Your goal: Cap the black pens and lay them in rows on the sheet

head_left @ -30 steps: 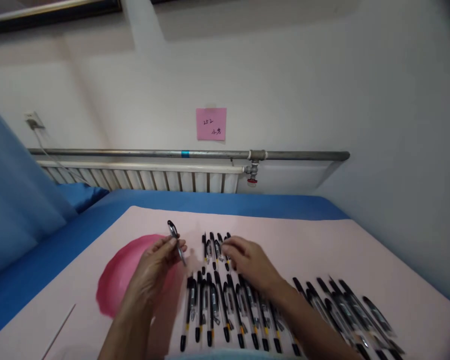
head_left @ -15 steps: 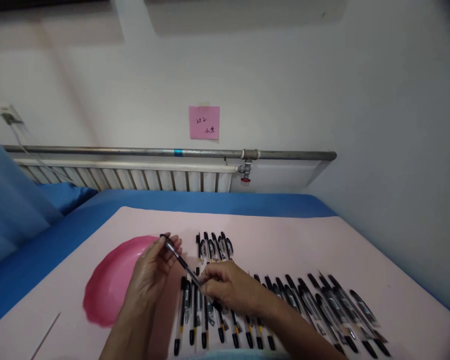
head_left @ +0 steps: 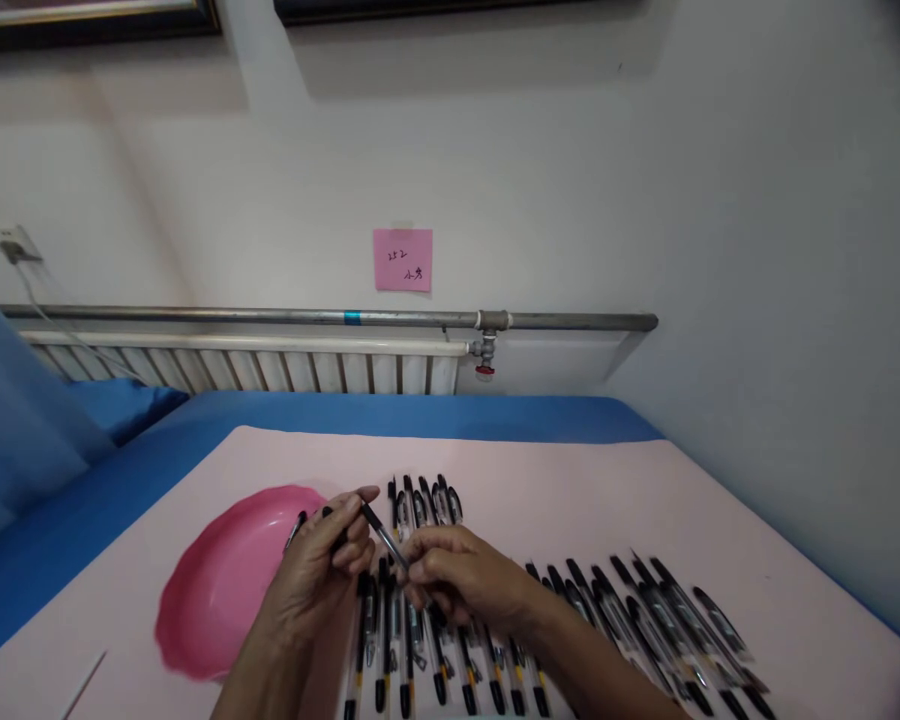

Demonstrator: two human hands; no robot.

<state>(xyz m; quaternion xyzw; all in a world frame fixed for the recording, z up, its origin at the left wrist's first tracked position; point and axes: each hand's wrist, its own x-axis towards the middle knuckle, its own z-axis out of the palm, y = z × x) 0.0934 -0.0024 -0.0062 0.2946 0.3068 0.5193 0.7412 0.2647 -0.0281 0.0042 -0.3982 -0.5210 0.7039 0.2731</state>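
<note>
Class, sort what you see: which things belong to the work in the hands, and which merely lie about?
In hand: left hand, right hand, pen held between both, rows of pens, pink dish.
Lying about: pink sticky note, radiator, pipe, blue cloth.

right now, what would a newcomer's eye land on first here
The rows of black pens laid out across the pink sheet, at centre and right. The left hand and right hand pinch a single pen between them over the near row, beside a bright pink dish at left.
</note>
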